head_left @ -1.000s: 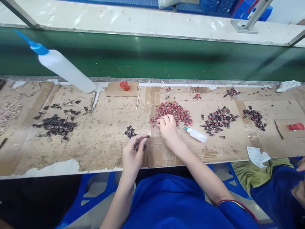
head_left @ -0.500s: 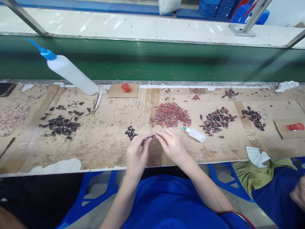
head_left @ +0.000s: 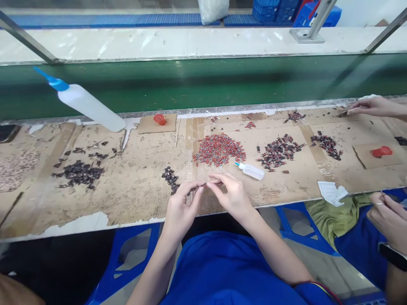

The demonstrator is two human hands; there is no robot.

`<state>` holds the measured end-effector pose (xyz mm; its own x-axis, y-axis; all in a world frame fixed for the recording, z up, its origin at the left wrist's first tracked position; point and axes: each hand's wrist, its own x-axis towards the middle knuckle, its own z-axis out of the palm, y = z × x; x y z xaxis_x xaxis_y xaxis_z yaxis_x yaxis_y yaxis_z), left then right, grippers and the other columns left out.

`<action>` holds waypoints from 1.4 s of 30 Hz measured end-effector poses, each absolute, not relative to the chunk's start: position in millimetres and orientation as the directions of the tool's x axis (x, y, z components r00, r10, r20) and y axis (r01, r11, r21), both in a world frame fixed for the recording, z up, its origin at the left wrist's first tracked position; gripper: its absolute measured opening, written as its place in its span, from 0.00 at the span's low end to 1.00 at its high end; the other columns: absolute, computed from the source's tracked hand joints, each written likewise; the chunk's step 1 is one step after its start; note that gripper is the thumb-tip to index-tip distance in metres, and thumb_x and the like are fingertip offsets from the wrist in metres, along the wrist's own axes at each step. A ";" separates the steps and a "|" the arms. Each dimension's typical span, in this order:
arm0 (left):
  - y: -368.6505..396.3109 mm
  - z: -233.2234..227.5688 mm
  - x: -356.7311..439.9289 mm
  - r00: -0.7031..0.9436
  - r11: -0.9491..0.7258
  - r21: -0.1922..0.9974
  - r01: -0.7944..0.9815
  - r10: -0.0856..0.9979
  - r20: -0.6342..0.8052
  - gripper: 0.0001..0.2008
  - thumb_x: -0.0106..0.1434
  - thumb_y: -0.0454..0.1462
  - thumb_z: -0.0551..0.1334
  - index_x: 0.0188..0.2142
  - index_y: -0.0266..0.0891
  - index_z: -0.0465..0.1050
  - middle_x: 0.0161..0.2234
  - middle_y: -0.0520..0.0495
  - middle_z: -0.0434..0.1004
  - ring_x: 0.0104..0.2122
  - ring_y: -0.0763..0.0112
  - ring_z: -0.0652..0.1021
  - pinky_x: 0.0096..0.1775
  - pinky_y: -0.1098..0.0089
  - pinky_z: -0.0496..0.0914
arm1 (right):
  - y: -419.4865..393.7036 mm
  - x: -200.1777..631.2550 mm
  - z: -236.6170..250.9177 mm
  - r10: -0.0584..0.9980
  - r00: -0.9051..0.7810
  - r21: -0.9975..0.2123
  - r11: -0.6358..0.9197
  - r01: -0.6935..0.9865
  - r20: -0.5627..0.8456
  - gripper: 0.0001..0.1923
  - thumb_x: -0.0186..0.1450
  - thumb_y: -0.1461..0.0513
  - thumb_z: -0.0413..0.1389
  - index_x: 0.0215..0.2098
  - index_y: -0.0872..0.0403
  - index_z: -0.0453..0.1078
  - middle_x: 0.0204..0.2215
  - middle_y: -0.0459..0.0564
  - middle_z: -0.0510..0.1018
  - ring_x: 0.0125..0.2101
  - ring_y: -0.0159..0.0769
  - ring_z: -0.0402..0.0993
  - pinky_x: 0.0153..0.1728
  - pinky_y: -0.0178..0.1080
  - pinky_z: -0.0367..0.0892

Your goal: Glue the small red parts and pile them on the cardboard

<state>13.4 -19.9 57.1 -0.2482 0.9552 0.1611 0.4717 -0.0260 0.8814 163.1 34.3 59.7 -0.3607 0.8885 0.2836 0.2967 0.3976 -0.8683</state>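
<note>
My left hand (head_left: 183, 204) and my right hand (head_left: 231, 195) meet over the table's front part, fingertips almost touching. Between them is a tiny dark-and-red part (head_left: 205, 184), pinched from both sides; its exact kind is too small to make out. Just left of my left fingers lies a small heap of black pieces (head_left: 171, 178). Beyond my hands spreads a pile of small red-and-grey parts (head_left: 219, 149). A little clear squeeze bottle (head_left: 252, 171) with a blue tip lies beside my right hand. Farther right is a heap of black-and-red parts (head_left: 280, 152).
A large white bottle (head_left: 92, 108) with a blue nozzle leans at the back left. Red cups (head_left: 160, 119) sit on cardboard pieces. More black pieces (head_left: 81, 173) lie left. At right, a co-worker's hand (head_left: 370, 106) reaches over the table; another hand (head_left: 389, 218) shows lower.
The view has shifted slightly. A co-worker's hand has come in over the table at the right, and another at lower right. My hands keep pinching the small part at nearly the same place.
</note>
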 end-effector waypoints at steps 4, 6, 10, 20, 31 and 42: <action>-20.2 59.5 19.0 -0.240 -0.013 0.905 0.425 0.962 0.127 0.10 0.62 0.42 0.61 0.37 0.39 0.77 0.36 0.44 0.82 0.37 0.64 0.81 0.43 0.65 0.75 | 32.8 171.6 64.6 0.907 -0.345 -0.893 0.347 0.285 0.242 0.08 0.66 0.63 0.58 0.43 0.53 0.75 0.35 0.51 0.82 0.36 0.36 0.80 0.42 0.40 0.76; -18.6 62.7 20.8 -0.218 -0.036 0.898 0.439 0.965 0.146 0.10 0.62 0.42 0.61 0.37 0.40 0.77 0.35 0.45 0.82 0.37 0.65 0.80 0.43 0.65 0.74 | 33.1 175.0 68.1 0.907 -0.336 -0.895 0.352 0.275 0.253 0.08 0.66 0.63 0.58 0.43 0.54 0.76 0.34 0.51 0.82 0.35 0.36 0.80 0.41 0.39 0.76; -15.3 69.1 23.0 -0.216 -0.061 0.899 0.435 0.962 0.170 0.09 0.61 0.41 0.61 0.36 0.40 0.77 0.35 0.45 0.81 0.37 0.65 0.79 0.43 0.66 0.74 | 32.3 175.8 72.0 0.910 -0.293 -0.904 0.364 0.222 0.294 0.08 0.64 0.63 0.59 0.42 0.53 0.77 0.32 0.51 0.82 0.35 0.37 0.80 0.41 0.40 0.76; -10.4 75.1 28.2 -0.351 0.057 0.992 0.113 0.936 -0.014 0.08 0.56 0.41 0.64 0.32 0.38 0.76 0.30 0.47 0.81 0.33 0.66 0.80 0.39 0.68 0.75 | 36.0 159.9 56.6 0.963 -0.266 -0.995 0.017 -0.093 0.041 0.11 0.58 0.55 0.64 0.36 0.54 0.78 0.32 0.51 0.84 0.33 0.38 0.82 0.39 0.41 0.78; 15.0 50.6 54.0 -0.131 -0.039 0.975 0.218 0.989 0.068 0.15 0.64 0.41 0.60 0.49 0.41 0.70 0.42 0.44 0.81 0.44 0.65 0.80 0.50 0.62 0.72 | 47.7 201.7 51.5 0.963 -0.083 -0.935 0.268 0.231 0.256 0.06 0.63 0.60 0.60 0.35 0.51 0.79 0.33 0.52 0.82 0.35 0.41 0.80 0.38 0.44 0.77; 29.2 22.9 -87.7 -0.441 0.254 0.596 0.762 0.877 0.191 0.13 0.59 0.47 0.58 0.33 0.42 0.76 0.36 0.39 0.81 0.42 0.49 0.78 0.48 0.50 0.68 | 67.1 272.5 47.6 0.846 -0.122 -0.360 0.346 0.867 0.519 0.19 0.63 0.50 0.58 0.48 0.52 0.75 0.50 0.60 0.73 0.49 0.53 0.66 0.47 0.58 0.68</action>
